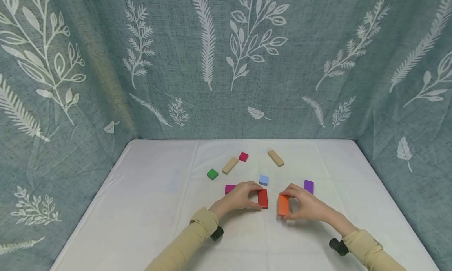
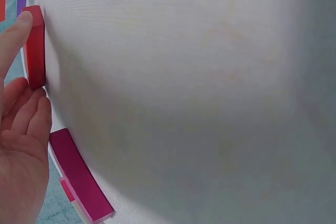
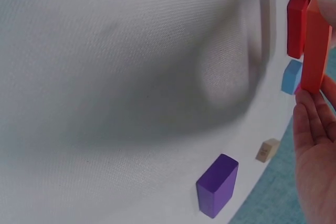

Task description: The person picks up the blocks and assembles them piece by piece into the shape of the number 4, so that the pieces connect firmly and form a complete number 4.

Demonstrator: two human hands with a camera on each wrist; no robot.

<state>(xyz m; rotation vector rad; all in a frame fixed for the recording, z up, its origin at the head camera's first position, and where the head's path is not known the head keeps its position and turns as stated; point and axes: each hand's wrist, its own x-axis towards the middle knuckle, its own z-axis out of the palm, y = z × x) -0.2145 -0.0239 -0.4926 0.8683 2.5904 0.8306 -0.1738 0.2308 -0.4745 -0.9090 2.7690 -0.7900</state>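
Observation:
A red block lies on the white table, pinched at its two ends between the thumb and fingers of my left hand. To its right, my right hand grips an orange block by its ends, thumb at the near end. In the right wrist view the orange block overlaps the red one. A gap separates the two in the head view. Partly hidden behind my left hand is a magenta block. Beyond my right hand stands a purple block.
Just past the red block sits a light blue block. Farther back lie a green block, a wooden block, a small crimson block and another wooden block. A leaf-patterned curtain borders the white table.

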